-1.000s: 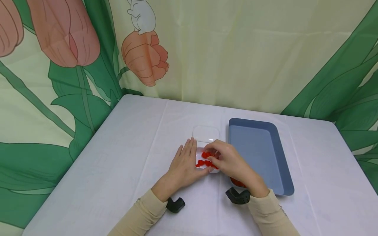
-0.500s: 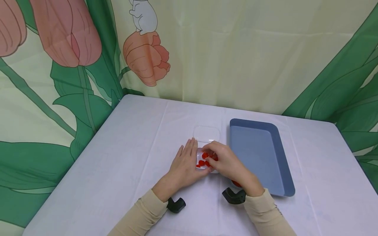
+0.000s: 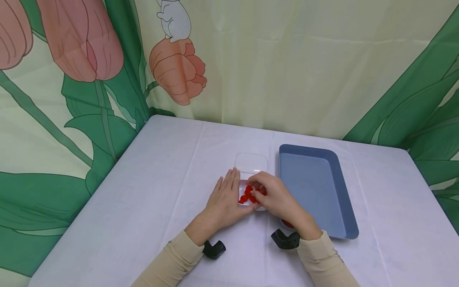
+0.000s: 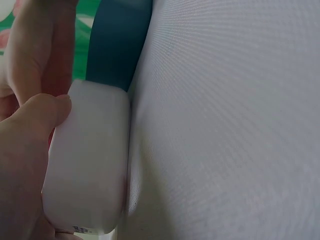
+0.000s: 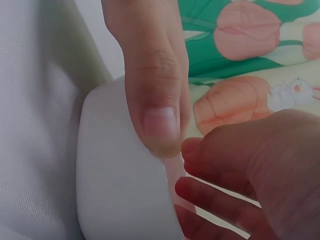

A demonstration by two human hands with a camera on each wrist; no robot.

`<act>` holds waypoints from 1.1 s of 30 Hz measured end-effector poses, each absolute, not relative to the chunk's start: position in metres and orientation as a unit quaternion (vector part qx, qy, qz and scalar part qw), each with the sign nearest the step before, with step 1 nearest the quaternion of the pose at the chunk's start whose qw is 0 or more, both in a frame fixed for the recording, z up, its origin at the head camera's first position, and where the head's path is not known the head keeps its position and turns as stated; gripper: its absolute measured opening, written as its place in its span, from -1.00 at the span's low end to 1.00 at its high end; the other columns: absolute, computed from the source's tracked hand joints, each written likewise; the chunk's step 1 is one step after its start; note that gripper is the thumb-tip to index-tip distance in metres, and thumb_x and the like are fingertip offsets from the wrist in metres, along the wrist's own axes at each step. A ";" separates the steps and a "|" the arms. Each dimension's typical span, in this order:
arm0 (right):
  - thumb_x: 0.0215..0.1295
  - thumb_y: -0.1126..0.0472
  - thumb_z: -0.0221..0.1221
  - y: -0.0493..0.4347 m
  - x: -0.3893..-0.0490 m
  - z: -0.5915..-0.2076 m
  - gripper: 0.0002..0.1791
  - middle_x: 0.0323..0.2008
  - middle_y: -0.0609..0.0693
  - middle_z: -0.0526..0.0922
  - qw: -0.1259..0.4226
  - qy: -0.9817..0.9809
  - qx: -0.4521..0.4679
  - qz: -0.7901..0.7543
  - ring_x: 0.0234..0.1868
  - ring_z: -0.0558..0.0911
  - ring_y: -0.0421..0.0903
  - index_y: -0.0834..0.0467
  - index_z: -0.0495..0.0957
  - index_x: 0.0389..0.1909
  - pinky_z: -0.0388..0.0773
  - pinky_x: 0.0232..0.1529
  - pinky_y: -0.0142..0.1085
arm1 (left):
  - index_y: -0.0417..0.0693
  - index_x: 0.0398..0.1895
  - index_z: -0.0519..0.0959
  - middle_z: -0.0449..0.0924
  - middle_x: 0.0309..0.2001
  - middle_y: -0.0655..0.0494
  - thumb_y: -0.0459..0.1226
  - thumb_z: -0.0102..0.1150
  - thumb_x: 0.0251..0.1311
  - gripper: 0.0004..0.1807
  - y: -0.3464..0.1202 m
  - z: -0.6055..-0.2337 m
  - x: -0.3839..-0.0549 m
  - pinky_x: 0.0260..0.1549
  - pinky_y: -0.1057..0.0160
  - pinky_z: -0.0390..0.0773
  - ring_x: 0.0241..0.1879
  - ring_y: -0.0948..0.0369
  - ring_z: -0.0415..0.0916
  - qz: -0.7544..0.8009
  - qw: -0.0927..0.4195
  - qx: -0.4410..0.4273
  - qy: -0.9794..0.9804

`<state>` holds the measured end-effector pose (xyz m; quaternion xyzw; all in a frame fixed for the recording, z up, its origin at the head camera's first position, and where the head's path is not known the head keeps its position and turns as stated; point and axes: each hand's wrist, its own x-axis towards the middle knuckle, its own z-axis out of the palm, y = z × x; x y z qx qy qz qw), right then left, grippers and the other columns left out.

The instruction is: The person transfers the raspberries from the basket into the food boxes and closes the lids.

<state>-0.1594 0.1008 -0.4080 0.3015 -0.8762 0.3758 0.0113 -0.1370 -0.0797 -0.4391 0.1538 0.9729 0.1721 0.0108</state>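
Note:
Small bright red pieces (image 3: pixel 248 191) lie in a white plastic box (image 3: pixel 242 183) at mid-table. My left hand (image 3: pixel 224 199) lies along the box's left side with straight fingers, its thumb across the near rim. In the left wrist view that thumb rests on the top edge of the box (image 4: pixel 90 160). My right hand (image 3: pixel 277 195) reaches in from the right, fingers bent down among the pieces. Red shows between its thumb and fingers; I cannot tell whether they pinch a piece. In the right wrist view its fingertips (image 5: pixel 187 185) dip past the rim of the box (image 5: pixel 120 170).
A clear lid (image 3: pixel 251 162) lies just behind the box. On the right stands a blue-grey rectangular tray (image 3: pixel 344 191). Partly hidden under my right wrist is a small container with red contents (image 3: pixel 287 224). A printed curtain (image 3: pixel 279 71) hangs behind the white-covered table (image 3: pixel 161 171).
My right hand has shifted slightly left and its fingers have moved among the red pieces. Some pieces now sit closer together. The left hand stays in place.

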 end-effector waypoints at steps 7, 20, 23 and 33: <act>0.18 0.48 0.26 0.106 -0.157 -0.403 -0.70 -0.17 0.10 0.69 0.024 -0.876 0.302 0.376 -0.24 0.66 -0.11 0.24 0.63 -0.05 0.70 -0.17 -0.20 | -0.20 0.57 -0.06 -0.05 0.59 -0.09 0.38 0.07 0.10 0.19 -0.080 -0.440 -0.137 0.52 -0.09 0.01 0.59 -0.01 -0.10 0.171 0.012 0.153 0.973; 0.10 0.50 0.32 0.117 -0.155 -0.396 -0.67 -0.17 0.12 0.70 0.062 -0.874 0.304 0.373 -0.26 0.65 -0.12 0.23 0.63 -0.08 0.69 -0.23 -0.31 | -0.21 0.56 -0.03 -0.03 0.58 -0.10 0.39 0.08 0.08 0.20 -0.079 -0.440 -0.137 0.51 -0.09 0.03 0.58 -0.02 -0.08 0.168 0.007 0.153 0.974; 0.09 0.49 0.34 0.121 -0.154 -0.395 -0.65 -0.16 0.11 0.70 0.065 -0.879 0.295 0.369 -0.23 0.65 -0.10 0.20 0.63 -0.08 0.70 -0.22 -0.30 | -0.22 0.56 -0.03 -0.03 0.58 -0.11 0.38 0.08 0.09 0.20 -0.079 -0.440 -0.136 0.51 -0.10 0.03 0.58 -0.03 -0.07 0.169 0.006 0.154 0.973; 0.08 0.52 0.33 0.135 -0.148 -0.395 -0.64 -0.17 0.08 0.69 0.087 -0.884 0.280 0.364 -0.20 0.64 -0.10 0.20 0.63 -0.09 0.72 -0.19 -0.14 | -0.23 0.56 -0.04 -0.02 0.58 -0.12 0.36 0.11 0.08 0.20 -0.079 -0.440 -0.136 0.51 -0.10 0.04 0.57 -0.04 -0.07 0.172 0.007 0.156 0.973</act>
